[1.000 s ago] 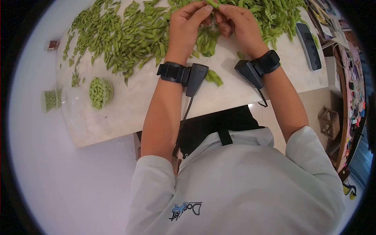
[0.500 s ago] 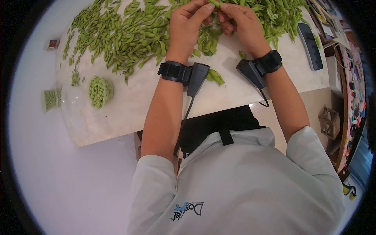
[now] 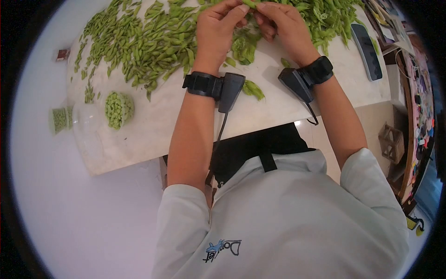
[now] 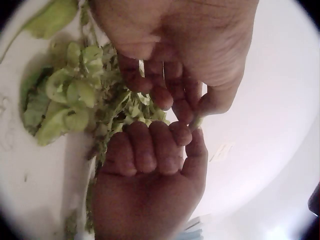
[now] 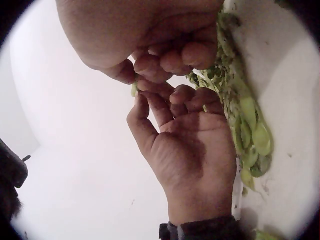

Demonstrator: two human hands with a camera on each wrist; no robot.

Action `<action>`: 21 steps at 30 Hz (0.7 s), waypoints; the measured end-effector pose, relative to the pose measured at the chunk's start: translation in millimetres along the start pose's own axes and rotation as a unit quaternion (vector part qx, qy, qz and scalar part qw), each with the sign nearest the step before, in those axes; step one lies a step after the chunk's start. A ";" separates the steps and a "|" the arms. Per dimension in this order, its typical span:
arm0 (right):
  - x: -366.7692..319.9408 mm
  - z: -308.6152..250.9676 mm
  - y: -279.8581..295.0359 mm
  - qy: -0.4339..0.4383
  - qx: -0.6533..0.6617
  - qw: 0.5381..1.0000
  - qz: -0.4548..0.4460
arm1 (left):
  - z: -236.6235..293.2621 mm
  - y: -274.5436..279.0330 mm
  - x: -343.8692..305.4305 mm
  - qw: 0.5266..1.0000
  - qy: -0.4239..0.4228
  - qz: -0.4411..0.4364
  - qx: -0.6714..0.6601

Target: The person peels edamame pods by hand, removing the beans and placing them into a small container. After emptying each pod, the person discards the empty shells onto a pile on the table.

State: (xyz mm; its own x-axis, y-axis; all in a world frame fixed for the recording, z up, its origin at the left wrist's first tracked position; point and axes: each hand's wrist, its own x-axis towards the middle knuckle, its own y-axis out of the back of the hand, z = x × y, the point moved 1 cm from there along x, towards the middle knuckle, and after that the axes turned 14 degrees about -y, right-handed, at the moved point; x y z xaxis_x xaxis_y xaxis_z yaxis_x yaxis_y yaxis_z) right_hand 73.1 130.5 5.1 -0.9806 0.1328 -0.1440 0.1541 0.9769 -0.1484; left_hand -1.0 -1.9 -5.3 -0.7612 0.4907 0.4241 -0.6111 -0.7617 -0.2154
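Note:
A green soybean pod (image 3: 249,3) is pinched between both hands near the top edge of the head view. My left hand (image 3: 217,37) grips one end with thumb and forefinger, and my right hand (image 3: 290,35) pinches the other end the same way. In the left wrist view only a sliver of the pod (image 4: 198,121) shows between the fingertips; the right wrist view shows its pale tip (image 5: 134,90). Opened pod shells (image 3: 245,49) lie on the table below the hands. Many whole pods (image 3: 158,51) spread to the left.
A clear cup of shelled green beans (image 3: 118,110) stands at the left of the white table (image 3: 139,144). More pods and shells (image 3: 327,23) are heaped at the back right, beside a phone (image 3: 367,52). One loose pod (image 3: 253,90) lies between the wrists.
Both hands keep the pod pinched throughout. The left hand has shifted slightly to the left, and the right hand's lower fingers have moved a little. The cup and phone stay put.

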 end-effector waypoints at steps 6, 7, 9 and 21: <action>0.6 -0.4 -2.1 -0.001 0.005 1.000 -0.010 | 2.5 0.3 1.2 1.000 -0.005 -0.002 0.012; 0.5 -0.4 -2.0 -0.001 0.008 1.000 -0.012 | 1.9 0.5 1.0 1.000 -0.007 -0.005 0.013; 0.7 -0.6 -1.9 -0.003 -0.001 1.000 -0.012 | -0.7 3.1 1.5 1.000 -0.010 -0.012 0.015; 7.1 14.9 1.5 0.008 -0.008 1.000 0.002 | -15.6 7.6 -0.7 0.995 -0.071 0.009 0.063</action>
State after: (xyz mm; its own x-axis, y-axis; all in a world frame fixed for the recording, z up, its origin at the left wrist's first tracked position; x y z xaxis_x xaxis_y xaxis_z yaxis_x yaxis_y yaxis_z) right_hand 68.2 130.4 -10.7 -0.9818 0.1392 -0.1289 0.1562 0.9787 -0.1331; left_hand -8.4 -1.4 -20.9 -0.7281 0.4177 0.5436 -0.5583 -0.8214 -0.1165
